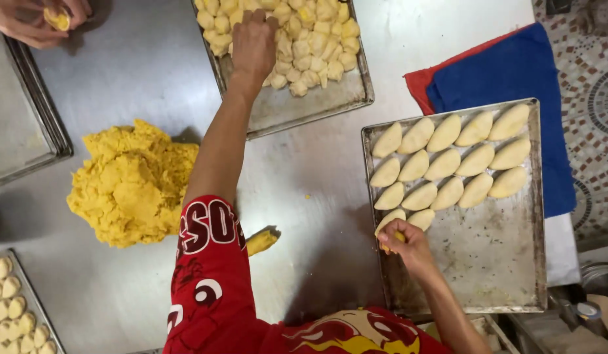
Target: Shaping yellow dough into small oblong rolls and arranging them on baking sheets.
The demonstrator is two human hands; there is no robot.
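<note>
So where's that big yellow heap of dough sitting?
In the head view, the dough heap lies on the steel table, left of the person's outstretched left arm.

Yellow dough mound (pixel 130 187), blue cloth (pixel 514 72), red sleeve (pixel 209 262)

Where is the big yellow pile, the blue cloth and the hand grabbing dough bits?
yellow pile (pixel 130 187), head view, middle of the heap.
blue cloth (pixel 501 69), head view, flat upper part.
left hand (pixel 253 42), head view, back of hand.

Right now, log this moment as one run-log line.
left hand: in dough pieces | right hand: setting filled pastry on tray
</note>
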